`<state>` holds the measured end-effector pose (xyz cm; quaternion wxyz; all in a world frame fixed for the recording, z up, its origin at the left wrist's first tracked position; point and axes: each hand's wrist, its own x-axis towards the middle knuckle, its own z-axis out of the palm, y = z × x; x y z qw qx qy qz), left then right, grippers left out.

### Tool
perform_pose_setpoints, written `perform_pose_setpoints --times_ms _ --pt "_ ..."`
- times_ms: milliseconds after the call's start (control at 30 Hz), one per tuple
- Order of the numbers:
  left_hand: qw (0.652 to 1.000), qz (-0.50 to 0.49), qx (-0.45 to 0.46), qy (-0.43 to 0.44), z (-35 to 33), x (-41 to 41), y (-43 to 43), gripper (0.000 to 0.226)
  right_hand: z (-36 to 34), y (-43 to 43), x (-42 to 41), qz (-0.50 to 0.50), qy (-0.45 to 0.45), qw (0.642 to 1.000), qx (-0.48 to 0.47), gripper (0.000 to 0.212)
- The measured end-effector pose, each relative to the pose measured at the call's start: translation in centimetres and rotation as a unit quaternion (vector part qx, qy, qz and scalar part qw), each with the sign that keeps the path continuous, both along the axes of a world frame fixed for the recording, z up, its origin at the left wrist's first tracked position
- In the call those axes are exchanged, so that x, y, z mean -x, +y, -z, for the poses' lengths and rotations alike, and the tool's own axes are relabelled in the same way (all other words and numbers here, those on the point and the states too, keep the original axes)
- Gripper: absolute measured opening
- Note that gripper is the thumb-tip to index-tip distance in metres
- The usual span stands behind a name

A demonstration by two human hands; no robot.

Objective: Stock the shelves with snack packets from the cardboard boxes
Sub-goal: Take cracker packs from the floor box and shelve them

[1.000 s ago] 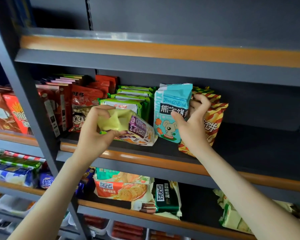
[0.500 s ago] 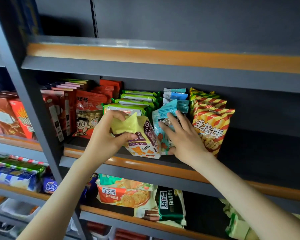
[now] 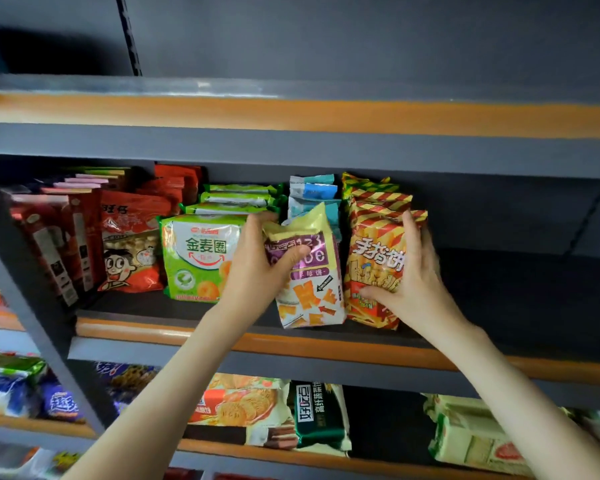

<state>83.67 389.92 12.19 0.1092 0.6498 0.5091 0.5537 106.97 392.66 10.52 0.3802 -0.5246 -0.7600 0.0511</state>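
Two hands at one shelf (image 3: 187, 336): left hand (image 3: 257, 271) grips the upright purple packet (image 3: 309, 292) near its top, just left of the striped packet (image 3: 371, 258) the right hand (image 3: 416, 282) clasps.

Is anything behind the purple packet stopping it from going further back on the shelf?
Yes. The blue packets stand right behind the purple packet that the left hand grips. The green packet flanks it on the left; the striped packet, held by the right hand, flanks it on the right.

Both arms reach up — left hand (image 3: 253, 271) pinches the purple packet (image 3: 312, 292), right hand (image 3: 416, 285) clasps the striped packet (image 3: 374, 258).
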Motion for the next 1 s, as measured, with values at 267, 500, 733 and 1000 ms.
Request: perform_pose_setpoints --times_ms 267,500,733,1000 --pt "0.980 0.118 0.158 -0.022 2.8 -1.7 0.6 0.104 -0.2 0.9 -1.1 -0.091 0.040 0.994 0.050 0.122" --pt "0.988 0.104 0.111 0.032 2.4 -1.0 0.7 0.098 -0.4 0.9 -2.1 -0.117 0.071 0.988 0.073 0.118" --pt "0.989 0.107 0.095 0.033 2.9 -0.9 0.5 0.095 -0.3 0.5 -2.5 -0.102 0.003 0.993 0.066 0.114" --pt "0.926 -0.099 -0.167 0.325 4.2 -1.9 -0.7 0.054 1.6 -2.0 -1.0 0.018 -0.129 0.980 -0.148 0.079"
